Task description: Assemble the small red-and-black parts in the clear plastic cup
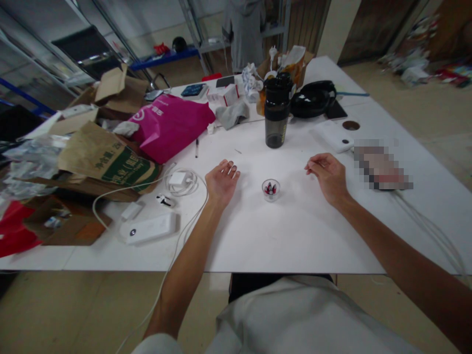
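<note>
A small clear round cup (271, 191) stands on the white table between my hands, with several dark red and black pieces in it, too small to name. My left hand (222, 183) rests to the left of the cup, palm turned up, fingers loosely bent and apart, nothing in it. To the right of the cup, my right hand (327, 176) lies on its side with the fingers loosely curled; no object shows in it. Neither hand touches the cup. A dark water bottle (276, 110) stands upright behind the cup.
To the left lie a white power bank (149, 228), a charger (179, 180) with coiled cable, a pink bag (171, 125) and a brown paper bag (110, 160). A black pouch (313, 99) and a white box (332, 136) are at right. One cable crosses my left arm.
</note>
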Demonstrator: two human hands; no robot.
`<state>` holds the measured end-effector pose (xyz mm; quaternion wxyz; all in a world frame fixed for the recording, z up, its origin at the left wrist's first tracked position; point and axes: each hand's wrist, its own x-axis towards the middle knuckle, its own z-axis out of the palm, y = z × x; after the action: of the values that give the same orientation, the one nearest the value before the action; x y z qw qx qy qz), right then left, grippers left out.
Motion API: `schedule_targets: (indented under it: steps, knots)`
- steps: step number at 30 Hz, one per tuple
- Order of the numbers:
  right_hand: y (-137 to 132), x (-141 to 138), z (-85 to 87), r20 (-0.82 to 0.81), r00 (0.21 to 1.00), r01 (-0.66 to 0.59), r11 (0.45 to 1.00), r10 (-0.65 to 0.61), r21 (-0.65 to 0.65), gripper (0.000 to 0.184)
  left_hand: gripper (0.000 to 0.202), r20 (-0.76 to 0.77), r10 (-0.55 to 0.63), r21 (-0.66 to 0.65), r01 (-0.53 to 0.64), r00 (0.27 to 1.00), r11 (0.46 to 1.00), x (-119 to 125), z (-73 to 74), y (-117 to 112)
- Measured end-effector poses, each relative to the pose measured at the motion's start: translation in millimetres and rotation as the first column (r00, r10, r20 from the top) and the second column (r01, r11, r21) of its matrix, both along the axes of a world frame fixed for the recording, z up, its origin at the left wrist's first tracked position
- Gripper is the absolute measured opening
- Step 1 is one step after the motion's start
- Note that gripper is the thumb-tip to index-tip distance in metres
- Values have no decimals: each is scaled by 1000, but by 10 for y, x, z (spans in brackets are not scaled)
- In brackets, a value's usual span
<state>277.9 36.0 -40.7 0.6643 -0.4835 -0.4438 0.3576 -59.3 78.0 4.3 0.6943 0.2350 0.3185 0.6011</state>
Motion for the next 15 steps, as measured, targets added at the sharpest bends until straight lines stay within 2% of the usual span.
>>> schedule_targets:
  steps: [3, 8, 15]
  knots:
    - [2, 5, 8, -17, 1000, -9, 1000, 9, 0, 24, 21, -19, -5, 18, 6, 1000, 1000, -2, 5, -4]
    - [11, 14, -2, 8, 1000, -7, 1000, 6, 17, 30, 18, 48, 6, -10, -6, 999, 1000, -6, 16, -2]
    - [-13, 4, 49, -91, 996, -18, 1000, 18, -1, 32, 9, 70, 22, -53, -19, 997, 998, 13, 52, -19]
